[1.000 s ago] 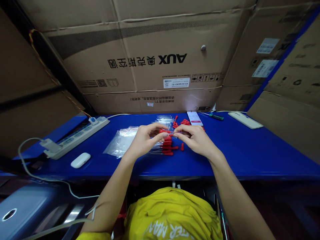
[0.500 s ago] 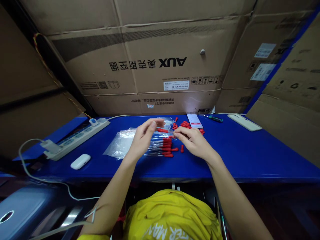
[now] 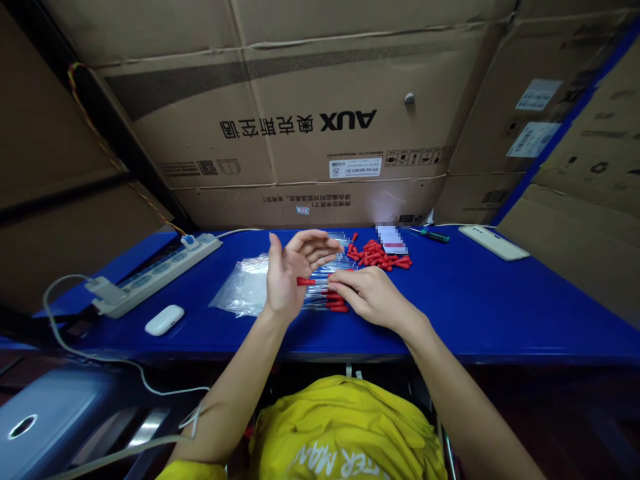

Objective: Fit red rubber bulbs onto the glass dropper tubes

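Left hand: my left hand (image 3: 287, 273) is lifted off the worktop (image 3: 475, 293), palm turned to the right, fingers (image 3: 320, 243) spread and gripping nothing.
Right hand: my right hand (image 3: 370, 297) lies low, fingers (image 3: 341, 288) curled onto the tubes; I cannot tell whether they pinch one.
Single tube: a clear tube with a red cap (image 3: 306, 281) sits crosswise just at the heel of my left palm, pointing toward my right fingertips.
Tube pile: capped tubes (image 3: 334, 305) lie side by side under and between both hands.
Loose caps: red caps (image 3: 380, 253) heaped just behind my right hand.
Bags: clear plastic bags (image 3: 245, 287) left of the pile.
Far left: power strip (image 3: 150, 277) and white case (image 3: 164, 320).
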A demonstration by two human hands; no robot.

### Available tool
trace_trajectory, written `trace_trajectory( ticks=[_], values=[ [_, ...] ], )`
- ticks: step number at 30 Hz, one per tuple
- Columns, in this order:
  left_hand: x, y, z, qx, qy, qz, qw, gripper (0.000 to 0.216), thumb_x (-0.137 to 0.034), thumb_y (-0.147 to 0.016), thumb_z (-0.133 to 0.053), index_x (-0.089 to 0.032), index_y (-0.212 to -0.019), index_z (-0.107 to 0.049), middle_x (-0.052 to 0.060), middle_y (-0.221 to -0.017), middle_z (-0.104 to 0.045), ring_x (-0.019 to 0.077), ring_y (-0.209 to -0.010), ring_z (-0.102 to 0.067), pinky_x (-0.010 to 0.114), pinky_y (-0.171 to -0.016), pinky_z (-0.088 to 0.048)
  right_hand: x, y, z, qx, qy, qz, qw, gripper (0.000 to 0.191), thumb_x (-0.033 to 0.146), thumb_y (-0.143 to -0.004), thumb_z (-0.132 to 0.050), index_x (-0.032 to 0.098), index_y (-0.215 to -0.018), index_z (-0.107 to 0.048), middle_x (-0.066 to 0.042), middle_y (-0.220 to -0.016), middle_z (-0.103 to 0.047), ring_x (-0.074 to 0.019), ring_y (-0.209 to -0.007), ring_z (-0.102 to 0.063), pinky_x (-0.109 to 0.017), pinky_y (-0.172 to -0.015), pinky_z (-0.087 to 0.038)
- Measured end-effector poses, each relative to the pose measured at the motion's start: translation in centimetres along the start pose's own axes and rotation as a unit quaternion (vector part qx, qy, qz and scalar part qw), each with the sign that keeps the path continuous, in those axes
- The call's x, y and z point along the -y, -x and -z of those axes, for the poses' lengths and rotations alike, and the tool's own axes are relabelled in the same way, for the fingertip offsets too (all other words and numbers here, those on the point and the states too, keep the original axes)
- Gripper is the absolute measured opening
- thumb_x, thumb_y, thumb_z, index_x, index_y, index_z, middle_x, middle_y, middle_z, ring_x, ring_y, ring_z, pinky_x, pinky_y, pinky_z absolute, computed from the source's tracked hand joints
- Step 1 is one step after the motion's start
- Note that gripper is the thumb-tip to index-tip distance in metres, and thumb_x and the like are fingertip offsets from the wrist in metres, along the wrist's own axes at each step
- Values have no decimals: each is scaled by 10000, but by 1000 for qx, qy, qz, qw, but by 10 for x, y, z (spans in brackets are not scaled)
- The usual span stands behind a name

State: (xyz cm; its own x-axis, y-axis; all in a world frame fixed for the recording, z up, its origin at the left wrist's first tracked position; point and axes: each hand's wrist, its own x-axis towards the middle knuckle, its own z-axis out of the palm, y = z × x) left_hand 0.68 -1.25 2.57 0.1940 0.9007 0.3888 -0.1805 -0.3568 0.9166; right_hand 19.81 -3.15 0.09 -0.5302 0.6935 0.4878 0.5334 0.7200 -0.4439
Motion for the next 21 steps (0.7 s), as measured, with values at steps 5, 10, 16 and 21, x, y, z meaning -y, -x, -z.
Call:
trace_trajectory(
  ticks=[5,10,16,21],
  values=[
    [5,3,-9,-3,45,23,999,897,-897,-980,-95,-208,-1089,-658,141,-1072,-813,274,-1086,-800,418,-950,-656,7,-2,-1,-2,0,4,1000,306,356,-1130,-517,235,-972,-749,-50,-853,-798,-192,-728,-700,-282,-697,-386],
    [10,-2,-6,-50,43,11,998,812,-875,-998,-199,-201,-1009,-652,126,-994,-808,237,-913,-804,375,-850,-652,6,-1,1,-37,24,-17,999,284,346,-1126,-520,225,-1015,-752,-41,-815,-792,-181,-673,-683,-283,-664,-360],
    [9,-5,18,31,-208,54,976,629,-709,-1032,-511,-187,-702,-629,25,-570,-625,149,-542,-580,270,-552,-467,-7,1,11,-65,12,-32,997,226,340,-1111,-549,238,-1039,-737,-44,-882,-805,-207,-774,-723,-293,-731,-408],
    [15,-3,24,38,-268,33,962,697,-748,-1023,-478,-230,-562,-409,-26,-465,-381,122,-454,-342,280,-453,-269,-12,0,10,-53,25,-58,997,234,380,-1113,-550,239,-1047,-725,-40,-871,-799,-210,-752,-708,-299,-723,-402]
  ],
)
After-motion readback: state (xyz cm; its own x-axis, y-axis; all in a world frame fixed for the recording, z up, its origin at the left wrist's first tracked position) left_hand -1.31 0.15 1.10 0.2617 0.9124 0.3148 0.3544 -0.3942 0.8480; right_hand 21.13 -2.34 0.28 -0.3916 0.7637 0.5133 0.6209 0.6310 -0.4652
